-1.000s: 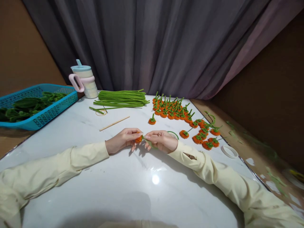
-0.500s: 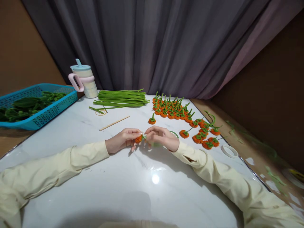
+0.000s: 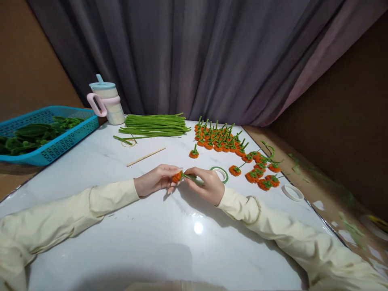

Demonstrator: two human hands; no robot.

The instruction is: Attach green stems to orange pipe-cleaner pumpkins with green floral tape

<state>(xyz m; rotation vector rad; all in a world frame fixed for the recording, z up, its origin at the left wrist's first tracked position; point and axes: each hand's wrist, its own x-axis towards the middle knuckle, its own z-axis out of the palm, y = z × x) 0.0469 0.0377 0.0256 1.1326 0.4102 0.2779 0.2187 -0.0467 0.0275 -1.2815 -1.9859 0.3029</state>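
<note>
My left hand (image 3: pixel 159 178) is closed around a small orange pipe-cleaner pumpkin (image 3: pixel 177 176) above the middle of the table. Its green top points to the right. My right hand (image 3: pixel 207 184) pinches at the stem with thumb and forefinger, where a strip of green tape (image 3: pixel 194 177) shows between the fingers. The fingertips partly hide the stem and the tape's end. Just behind the right hand lies a roll of green floral tape (image 3: pixel 224 173), partly covered by the hand.
Several finished-looking orange pumpkins (image 3: pixel 218 147) with green stems cover the back right. Green pipe cleaners (image 3: pixel 154 125) lie in a bundle at the back, with a wooden stick (image 3: pixel 146 157) before them. A tumbler (image 3: pixel 113 111), a blue basket (image 3: pixel 48 155) and a white ring (image 3: pixel 292 192) stand around the edges.
My right hand has turned and lowered slightly, uncovering more of the tape roll and the green strip. The left hand keeps its hold on the pumpkin, almost unmoved.
</note>
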